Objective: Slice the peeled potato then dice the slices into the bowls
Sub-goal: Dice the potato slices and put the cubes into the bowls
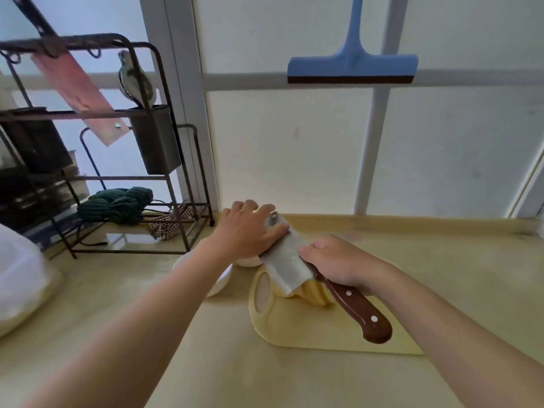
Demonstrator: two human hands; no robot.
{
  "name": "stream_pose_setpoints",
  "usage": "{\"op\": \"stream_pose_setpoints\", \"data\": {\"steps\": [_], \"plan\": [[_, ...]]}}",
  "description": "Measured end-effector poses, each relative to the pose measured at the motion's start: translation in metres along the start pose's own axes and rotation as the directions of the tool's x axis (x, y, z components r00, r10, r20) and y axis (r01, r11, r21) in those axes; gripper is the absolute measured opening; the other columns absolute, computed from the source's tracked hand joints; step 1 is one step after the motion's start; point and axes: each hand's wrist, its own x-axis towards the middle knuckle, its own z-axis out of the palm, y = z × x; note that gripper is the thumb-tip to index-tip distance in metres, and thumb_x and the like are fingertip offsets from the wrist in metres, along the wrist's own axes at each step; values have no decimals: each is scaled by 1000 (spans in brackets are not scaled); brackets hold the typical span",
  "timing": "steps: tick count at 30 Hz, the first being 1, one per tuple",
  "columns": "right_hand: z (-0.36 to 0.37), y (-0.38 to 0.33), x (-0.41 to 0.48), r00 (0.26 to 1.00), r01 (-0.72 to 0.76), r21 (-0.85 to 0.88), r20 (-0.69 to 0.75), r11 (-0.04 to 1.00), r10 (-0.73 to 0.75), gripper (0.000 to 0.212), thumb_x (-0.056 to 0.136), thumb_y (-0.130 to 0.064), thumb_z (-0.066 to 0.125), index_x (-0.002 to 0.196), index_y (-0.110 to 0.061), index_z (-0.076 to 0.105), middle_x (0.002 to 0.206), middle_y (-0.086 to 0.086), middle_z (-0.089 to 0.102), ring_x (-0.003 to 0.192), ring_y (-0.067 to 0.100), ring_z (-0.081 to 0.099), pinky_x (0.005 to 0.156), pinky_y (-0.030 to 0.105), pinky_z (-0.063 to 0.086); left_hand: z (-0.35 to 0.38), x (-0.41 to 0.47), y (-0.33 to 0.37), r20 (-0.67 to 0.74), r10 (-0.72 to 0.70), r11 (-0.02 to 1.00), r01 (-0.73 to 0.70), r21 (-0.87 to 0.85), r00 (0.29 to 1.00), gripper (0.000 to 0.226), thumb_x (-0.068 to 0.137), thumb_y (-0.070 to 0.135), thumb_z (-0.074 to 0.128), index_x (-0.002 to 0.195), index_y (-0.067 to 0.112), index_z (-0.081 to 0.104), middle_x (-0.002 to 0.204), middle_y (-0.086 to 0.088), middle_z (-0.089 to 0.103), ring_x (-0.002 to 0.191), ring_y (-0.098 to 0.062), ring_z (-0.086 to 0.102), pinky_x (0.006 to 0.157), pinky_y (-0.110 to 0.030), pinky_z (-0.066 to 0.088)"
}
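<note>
Two hands: on cleaver (290,265).
Left hand (250,232): flat, pressing blade's far end.
Right hand (338,262): gripping handle.
Potato slices (312,293): under blade, on cutting board (309,334).

Pale counter (206,348), cutting board (294,328), white bowl (219,285), wire rack (88,39)

Left hand (248,231), right hand (338,262): bare. Left forearm (141,313), right forearm (447,322): bare, uncovered up to frame edge. Nails too blurred to tell.
</note>
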Motion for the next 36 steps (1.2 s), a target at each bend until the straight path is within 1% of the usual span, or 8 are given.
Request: {"op": "stream_pose_setpoints", "data": {"steps": [10,14,19,22,25,29,32,36], "plan": [[-12,4,2,996,-75,-139,36,987,80,42,105,-31,47,66,-16,47,48,-7,52,45,15,45,49,23,37,33,15,-47,88,-139,990,136,31,986,49,99,50,30,146,34,30,140,-12,44,130,-37,37,104,-51,32],[-24,11,-1,994,-104,-143,4,984,105,44,105,-26,47,63,-14,47,44,-7,49,36,10,42,40,16,34,37,18,-58,81,-200,979,195,57,976,34,100,36,36,129,21,45,127,-13,51,113,-34,47,90,-45,41],[-29,22,-8,993,-110,-133,17,985,114,44,106,-25,46,64,-14,44,44,-6,47,36,10,41,41,18,33,29,17,-52,-10,-165,986,166,21,986,33,99,28,38,125,14,52,114,-12,55,101,-31,53,82,-42,47],[-37,33,-18,990,-136,-46,-44,990,134,41,107,-28,47,68,-14,46,47,-2,48,36,11,42,39,17,34,18,6,-31,-30,-75,987,70,-145,997,34,98,24,41,128,15,55,119,-9,57,103,-27,57,86,-39,50],[-49,56,-29,971,-178,63,-148,982,185,41,108,-30,46,71,-12,47,50,2,47,36,14,41,41,21,35,9,-18,8,50,106,960,-89,-267,993,35,99,28,48,132,21,54,125,0,57,111,-21,57,89,-31,45],[-59,98,-39,917,-242,223,-265,944,298,42,108,-30,46,70,-11,47,51,5,48,36,15,43,40,22,36,16,-37,53,137,261,934,-214,-285,956,45,95,41,53,138,25,49,132,3,54,121,-19,51,98,-34,44],[-56,124,-42,894,-257,284,-294,924,339,42,106,-31,48,69,-11,49,49,6,50,38,18,45,43,25,38,24,-38,78,254,267,949,-207,-238,930,62,91,54,53,144,25,41,137,3,48,126,-21,46,101,-35,40],[-53,141,-38,899,-214,327,-302,921,316,44,106,-32,47,68,-12,50,51,7,52,40,20,46,48,28,38,37,-27,98,404,181,982,-186,-25,897,76,73,73,52,127,20,47,114,1,56,106,-24,55,89,-41,50]]}}
